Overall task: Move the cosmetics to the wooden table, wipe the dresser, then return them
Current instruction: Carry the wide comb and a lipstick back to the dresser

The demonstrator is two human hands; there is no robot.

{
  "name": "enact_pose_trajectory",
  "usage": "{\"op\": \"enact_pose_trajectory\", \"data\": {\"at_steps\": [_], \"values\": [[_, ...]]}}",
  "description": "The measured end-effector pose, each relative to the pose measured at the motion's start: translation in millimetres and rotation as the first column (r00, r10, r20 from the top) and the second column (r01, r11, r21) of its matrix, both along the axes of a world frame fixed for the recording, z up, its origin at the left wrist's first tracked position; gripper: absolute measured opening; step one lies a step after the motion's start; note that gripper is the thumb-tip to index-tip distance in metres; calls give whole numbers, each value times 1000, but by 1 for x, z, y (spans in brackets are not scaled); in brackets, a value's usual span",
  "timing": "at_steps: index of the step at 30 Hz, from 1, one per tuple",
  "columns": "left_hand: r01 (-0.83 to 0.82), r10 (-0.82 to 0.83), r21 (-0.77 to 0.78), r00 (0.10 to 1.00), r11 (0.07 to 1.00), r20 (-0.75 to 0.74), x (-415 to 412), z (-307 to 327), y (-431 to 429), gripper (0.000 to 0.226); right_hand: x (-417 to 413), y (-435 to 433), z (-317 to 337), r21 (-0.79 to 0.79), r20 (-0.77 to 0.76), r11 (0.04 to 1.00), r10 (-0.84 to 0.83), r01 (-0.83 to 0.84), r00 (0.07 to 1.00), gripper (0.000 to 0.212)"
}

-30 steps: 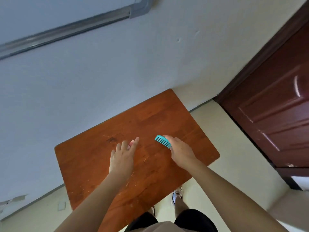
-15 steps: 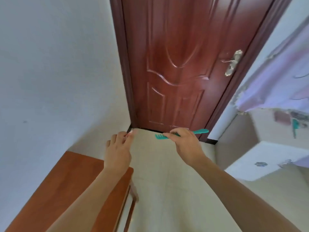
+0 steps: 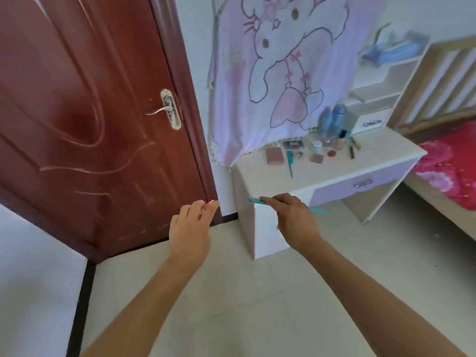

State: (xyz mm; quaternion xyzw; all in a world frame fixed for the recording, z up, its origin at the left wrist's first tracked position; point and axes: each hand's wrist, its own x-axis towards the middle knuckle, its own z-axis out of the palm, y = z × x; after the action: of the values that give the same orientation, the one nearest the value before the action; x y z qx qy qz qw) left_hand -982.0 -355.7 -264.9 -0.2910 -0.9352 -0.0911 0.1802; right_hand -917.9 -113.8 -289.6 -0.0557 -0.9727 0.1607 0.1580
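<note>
Here, R hand (image 3: 293,215) at frame centre pinches a teal comb (image 3: 256,200), handle end poking out past the knuckles. L hand (image 3: 192,225) curls on a small pink-red item (image 3: 207,205), mostly hidden. Dresser (image 3: 332,171) mid-right w/ blurry cosmetics (image 3: 316,148).

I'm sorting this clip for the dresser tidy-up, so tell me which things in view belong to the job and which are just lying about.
Part of the job:
- teal plastic comb in the right hand
- small pink item pinched in the left hand
- white dresser with lilac drawer
- cosmetics cluster on the dresser

Just lying about:
- dark red wooden door
- lilac cartoon blanket
- red bedspread
</note>
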Motion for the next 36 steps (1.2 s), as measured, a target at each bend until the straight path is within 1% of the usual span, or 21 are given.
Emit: {"op": "enact_pose_trajectory", "data": {"at_steps": [3, 5, 9, 13, 17, 21, 25, 29, 32, 34, 36], "values": [[83, -82, -34, 997, 996, 12, -16, -1, 57, 74, -8, 48, -8, -37, -8, 998, -43, 43, 999, 63], [130, -128, -53, 991, 990, 44, -32, -6, 91, 72, -17, 77, -16, -75, -4, 994, -86, 86, 996, 64], [240, -234, -68, 968, 968, 90, -73, -22, 154, 73, -40, 127, -36, -72, 53, 988, -136, 140, 989, 72], [346, -337, -47, 932, 937, 134, -131, -36, 231, 84, -74, 192, -45, -20, 56, 973, -227, 229, 972, 66], [428, -422, 7, 887, 904, 187, -188, -36, 314, 74, -116, 261, -33, 19, 69, 951, -310, 309, 948, 64], [514, -509, 20, 842, 858, 178, -235, -29, 397, 74, -146, 330, -21, 68, 55, 913, -406, 402, 912, 58], [550, -542, 27, 811, 835, 220, -257, -32, 469, 74, -154, 390, -24, -10, 38, 869, -494, 495, 869, 53], [562, -554, 52, 789, 825, 266, -268, -55, 533, 69, -161, 458, -45, -50, 42, 854, -516, 518, 855, 47], [528, -522, 87, 779, 845, 348, -274, -87, 579, 62, -171, 511, -69, -104, 63, 879, -461, 466, 885, 45], [432, -441, 122, 794, 894, 418, -276, -110, 610, 51, -181, 552, -86, -161, 93, 889, -419, 429, 903, 44], [267, -309, 157, 797, 951, 519, -273, -130, 639, 44, -191, 592, -98, -205, 137, 894, -376, 398, 916, 41]]}}
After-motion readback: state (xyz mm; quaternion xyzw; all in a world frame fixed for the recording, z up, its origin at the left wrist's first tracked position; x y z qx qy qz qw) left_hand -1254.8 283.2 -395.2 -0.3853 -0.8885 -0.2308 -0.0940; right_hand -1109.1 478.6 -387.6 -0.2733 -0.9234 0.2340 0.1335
